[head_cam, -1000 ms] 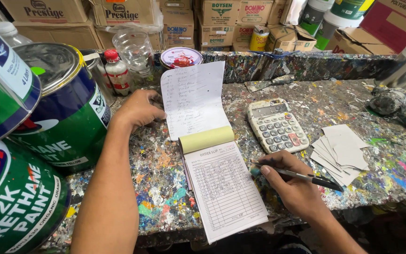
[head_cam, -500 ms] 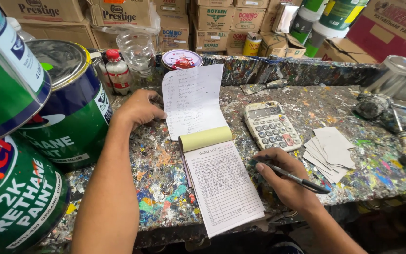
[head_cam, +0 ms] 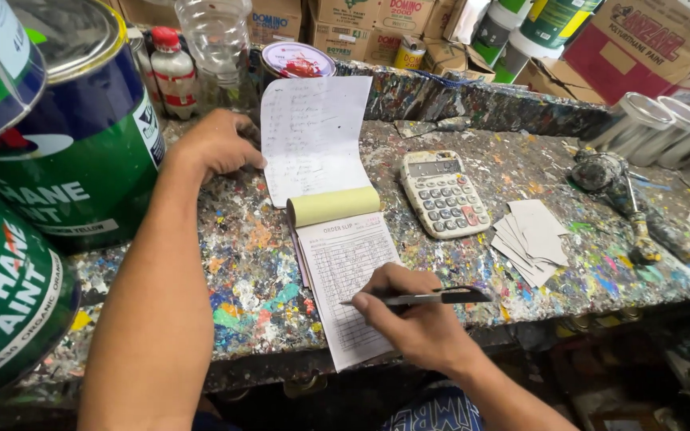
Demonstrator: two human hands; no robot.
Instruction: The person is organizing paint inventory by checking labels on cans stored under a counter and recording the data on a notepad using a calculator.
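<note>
A person writes on a paper order pad at the front edge of a paint-spattered counter.

The right hand (head_cam: 417, 323) is closed around a slim black pen (head_cam: 417, 298), its tip on the ruled white sheet of the order pad (head_cam: 345, 279); the left hand (head_cam: 216, 144) lies with curled fingers, clamped on nothing, pressing the flipped-up handwritten page (head_cam: 311, 140) near the back edge; a yellow copy sheet (head_cam: 333, 205) curls in a roll between the two pages; the counter (head_cam: 257, 279) is rough with dried paint of many colours; a beige calculator (head_cam: 443, 194) lies just right of the pad, a fan of white cards (head_cam: 533, 239) beyond it; big glossy green paint cans (head_cam: 65, 152) crowd the left end, close to the left forearm.
</note>
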